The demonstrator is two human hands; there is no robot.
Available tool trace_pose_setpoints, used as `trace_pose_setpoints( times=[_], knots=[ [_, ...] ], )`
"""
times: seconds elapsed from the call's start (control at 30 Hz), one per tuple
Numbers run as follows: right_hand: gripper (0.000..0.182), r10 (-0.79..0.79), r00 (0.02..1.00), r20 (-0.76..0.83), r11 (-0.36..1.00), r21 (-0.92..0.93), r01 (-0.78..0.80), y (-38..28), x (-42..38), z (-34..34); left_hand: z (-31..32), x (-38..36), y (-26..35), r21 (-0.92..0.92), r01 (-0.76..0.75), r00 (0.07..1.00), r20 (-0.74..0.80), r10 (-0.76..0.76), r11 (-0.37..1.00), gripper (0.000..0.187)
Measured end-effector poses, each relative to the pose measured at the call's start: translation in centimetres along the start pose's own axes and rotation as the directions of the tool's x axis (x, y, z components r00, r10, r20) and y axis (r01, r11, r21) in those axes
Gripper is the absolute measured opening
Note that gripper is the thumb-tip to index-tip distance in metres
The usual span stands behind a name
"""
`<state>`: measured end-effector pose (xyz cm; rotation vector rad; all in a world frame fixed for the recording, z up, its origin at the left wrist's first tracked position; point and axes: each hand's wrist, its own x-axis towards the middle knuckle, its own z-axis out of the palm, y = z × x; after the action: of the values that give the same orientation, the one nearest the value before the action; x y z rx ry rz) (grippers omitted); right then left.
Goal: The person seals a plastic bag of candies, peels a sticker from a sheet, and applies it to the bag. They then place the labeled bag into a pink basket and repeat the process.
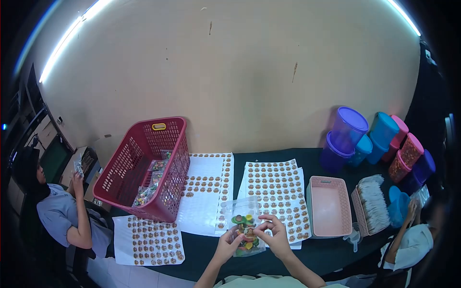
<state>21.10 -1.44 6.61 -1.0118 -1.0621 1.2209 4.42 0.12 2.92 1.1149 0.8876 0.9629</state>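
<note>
In front of me, above the sticker sheets, is a clear zip pouch (240,207) with green, yellow and red pieces inside. My left hand (227,246) grips its lower left side, thumb on the front. A round brown sticker (249,233) shows on the pouch's front. My right hand (275,237) is closed at the right side, its thumb and bent fingers at the sticker's edge; whether they pinch film or sticker is too small to tell. Just behind the pouch lies a sheet of round brown stickers (273,180).
A maroon basket (175,192) with filled pouches stands left, near more sticker sheets (149,242) (199,211). Rightward are a pink tray (330,206), a basket of flat pouches (372,204), a clear scoop (354,237) and lidded tubs (349,127). People work at left (72,216) and right (408,245).
</note>
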Motion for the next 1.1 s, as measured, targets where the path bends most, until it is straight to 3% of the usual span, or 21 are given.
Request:
trace_pose_setpoints(
  times=[0.2, 0.43, 0.5, 0.83, 0.93, 1.0, 1.1],
  knots=[
    [0.039, -0.025, 1.0, 0.012, 0.996, -0.085, 0.026, 0.6, 0.2, 0.3, -0.2, -0.4, -0.6, 0.159, 0.05, 0.998, -0.039, -0.044, 0.986, 0.049],
    [0.046, -0.06, 0.998, -0.008, 0.983, -0.176, 0.058, 0.5, 0.3, 0.5, 0.0, -0.6, 0.0, 0.125, -0.029, 0.999, 0.019, 0.027, 0.992, 0.056],
    [0.045, -0.087, 0.996, 0.003, 0.977, -0.198, 0.086, 0.6, 0.3, 0.5, 0.3, -0.7, 0.4, 0.092, -0.003, 1.0, -0.008, 0.004, 0.996, 0.045],
    [0.047, -0.073, 0.997, 0.035, 0.975, -0.208, 0.079, 0.4, 0.4, 0.6, 0.4, -0.8, 1.2, 0.136, 0.0, 1.0, -0.016, 0.002, 0.991, 0.037],
    [0.049, -0.11, 0.994, 0.015, 0.956, -0.272, 0.11, 0.1, 0.3, 0.9, 0.3, -0.8, 1.2, 0.154, 0.035, 0.999, 0.02, -0.038, 0.988, 0.038],
    [0.051, -0.266, 0.962, 0.057, 0.744, -0.622, 0.243, -0.8, 0.0, 1.1, 0.5, -0.9, 1.1, 0.135, 0.007, 1.0, -0.017, -0.005, 0.991, 0.033],
    [0.054, -0.207, 0.978, 0.031, 0.788, -0.588, 0.185, -0.2, 0.1, 0.5, 0.5, -0.8, 0.5, 0.125, -0.002, 0.999, -0.045, 0.007, 0.992, 0.034]
  ],
)
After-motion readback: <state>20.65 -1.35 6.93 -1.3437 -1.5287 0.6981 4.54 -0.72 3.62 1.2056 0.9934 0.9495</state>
